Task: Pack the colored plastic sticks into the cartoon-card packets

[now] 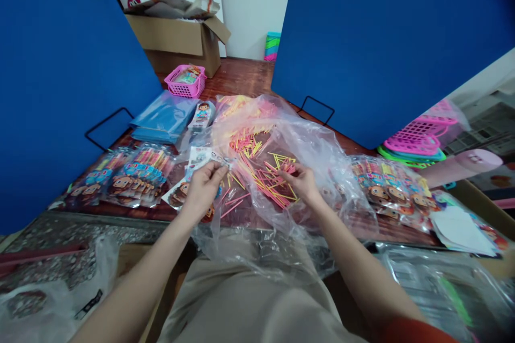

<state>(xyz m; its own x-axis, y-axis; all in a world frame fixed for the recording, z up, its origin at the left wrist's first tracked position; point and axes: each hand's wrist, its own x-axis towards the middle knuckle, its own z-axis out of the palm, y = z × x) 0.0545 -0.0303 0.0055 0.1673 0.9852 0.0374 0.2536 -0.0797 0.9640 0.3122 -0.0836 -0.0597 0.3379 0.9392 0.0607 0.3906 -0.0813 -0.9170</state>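
Observation:
Pink and yellow thin sticks point(267, 179) lie loose in a heap on a large clear plastic bag point(317, 142) spread over the table. At the heap's right side, my right hand point(302, 182) is closed with its fingertips on a few sticks. My left hand point(204, 185) is in a pinch left of the heap, above some printed cards point(176, 193). What lies between its fingertips is too small to make out. More sticks point(241, 107) are bunched at the far end of the bag.
Filled printed packets point(139, 174) lie at left, with more packets point(386, 185) at right. Blue plastic sleeves point(163, 118), a pink basket point(185, 81) and a cardboard box point(173, 35) stand behind. Blue panels point(386, 37) with wire feet flank the table. Stacked baskets point(418, 139) sit far right.

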